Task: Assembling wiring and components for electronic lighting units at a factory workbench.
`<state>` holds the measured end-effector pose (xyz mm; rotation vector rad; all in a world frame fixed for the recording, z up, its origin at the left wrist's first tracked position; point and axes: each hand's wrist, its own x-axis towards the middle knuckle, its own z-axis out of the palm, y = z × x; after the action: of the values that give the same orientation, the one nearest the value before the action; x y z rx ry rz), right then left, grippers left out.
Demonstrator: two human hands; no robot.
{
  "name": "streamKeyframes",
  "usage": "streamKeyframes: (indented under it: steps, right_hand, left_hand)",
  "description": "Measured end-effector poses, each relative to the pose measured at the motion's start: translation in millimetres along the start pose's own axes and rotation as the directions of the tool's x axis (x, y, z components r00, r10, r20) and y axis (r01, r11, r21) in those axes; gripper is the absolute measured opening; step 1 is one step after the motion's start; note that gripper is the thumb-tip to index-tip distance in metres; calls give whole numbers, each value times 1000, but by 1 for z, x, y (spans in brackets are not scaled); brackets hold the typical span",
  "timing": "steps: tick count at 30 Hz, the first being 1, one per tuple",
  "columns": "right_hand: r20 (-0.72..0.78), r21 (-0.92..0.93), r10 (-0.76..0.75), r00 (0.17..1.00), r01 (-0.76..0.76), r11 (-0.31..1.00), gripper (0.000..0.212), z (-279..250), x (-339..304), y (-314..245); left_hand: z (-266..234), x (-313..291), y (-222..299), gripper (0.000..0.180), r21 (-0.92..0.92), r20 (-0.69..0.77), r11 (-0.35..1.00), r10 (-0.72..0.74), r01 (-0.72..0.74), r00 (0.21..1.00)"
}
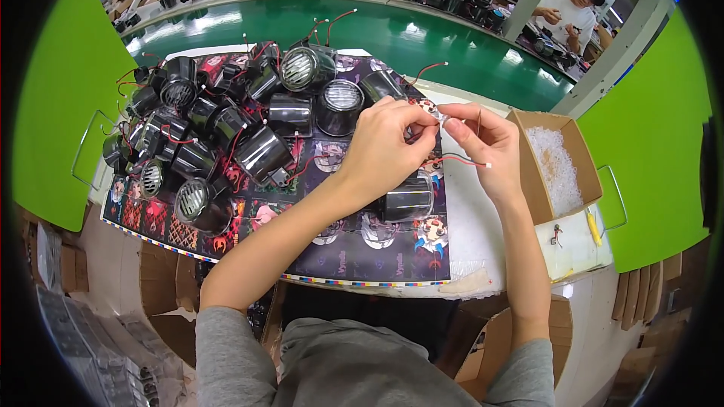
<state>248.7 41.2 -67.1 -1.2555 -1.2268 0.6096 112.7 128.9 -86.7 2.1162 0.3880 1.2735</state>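
Observation:
My left hand (388, 143) and my right hand (486, 143) meet above the right part of the printed mat, fingertips pinched together. Between them is a small clear plastic piece (443, 120), mostly covered by the fingers. Just below my left hand, a glossy black cylindrical housing (407, 197) with a clear rim lies on its side. A red-and-black wire with a white connector (487, 165) passes by my right palm; its other end is hidden. Another black housing (379, 86) lies just beyond my left hand.
Many black housings (264, 154), some with ribbed clear ends and red wires, crowd the mat's left side. At right stand a cardboard box (590, 173) of clear plastic bits and a yellow-handled tool (593, 227). A green conveyor belt (362, 22) runs behind; a person (573, 7) works beyond it.

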Motion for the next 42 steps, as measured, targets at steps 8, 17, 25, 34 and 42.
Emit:
streamKeyframes:
  steps: [8, 17, 25, 34, 42]
  right_hand:
    - [-4, -127, -192, 981, 190, 974, 15, 1, -1, 0]
    - [5, -174, -122, 992, 121, 977, 16, -1, 1, 2]
    - [35, -32, -34, 999, 35, 999, 15, -1, 0, -2]
    - [-35, 4, -87, 996, 87, 996, 11, -14, 0, -10]
    - [-12, 37, -267, 964, 267, 963, 10, -12, -3, -19]
  left_hand:
    - [-1, -1, 3, 6, 46, -12, 998, 42, -41, 999]
    - [0, -1, 5, 6, 19, -37, 999, 52, -51, 998]
    - [0, -1, 4, 8, 0, 12, 1000, -6, 6, 1000]
    - [-11, 2, -8, 37, -466, 801, 451, -150, 761, 580]
    - [1, -1, -6, 33, -366, 817, 791, 21, 490, 576]
